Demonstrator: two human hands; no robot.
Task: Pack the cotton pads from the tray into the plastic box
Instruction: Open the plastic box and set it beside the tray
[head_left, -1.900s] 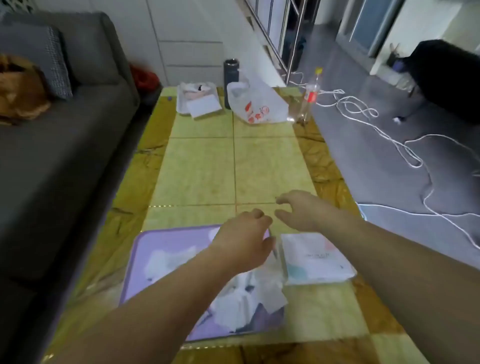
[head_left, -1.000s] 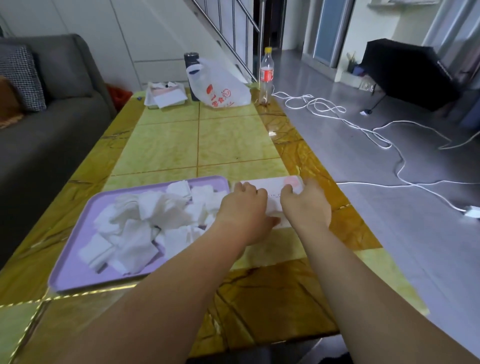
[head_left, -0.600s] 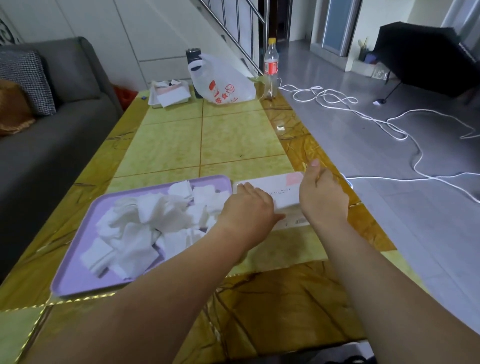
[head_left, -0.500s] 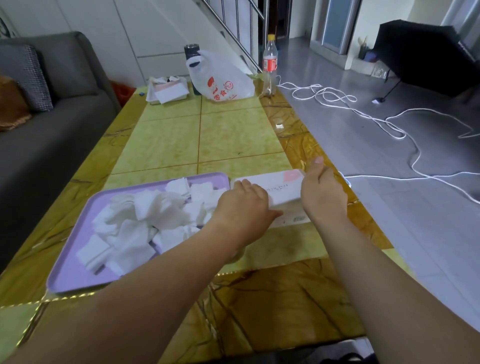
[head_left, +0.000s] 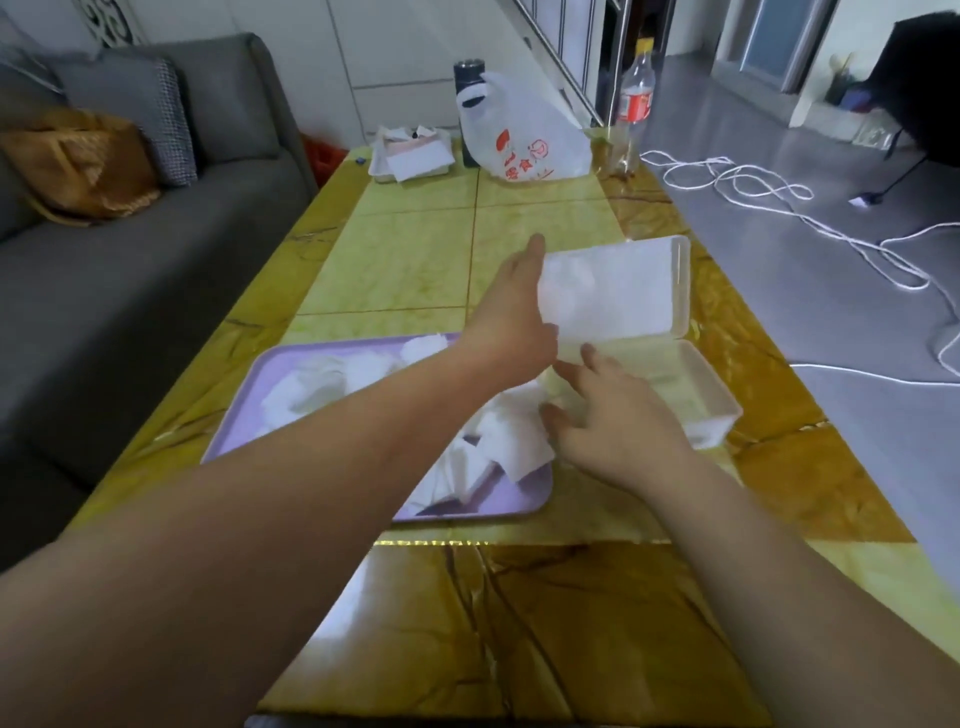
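The left hand (head_left: 511, 312) reaches out and pinches the left edge of the lid (head_left: 623, 291), holding it up. The right hand (head_left: 618, 415) rests spread fingers (head_left: 589, 356) on the plastic box (head_left: 706, 400) on the bench (head_left: 415, 260). The cotton pads (head_left: 498, 436) lie in the tray (head_left: 234, 441) beside it.

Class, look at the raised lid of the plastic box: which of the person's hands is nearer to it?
Left. The left hand holds the lid at its left edge; the right hand lies lower, at the left end of the box base beside the tray.
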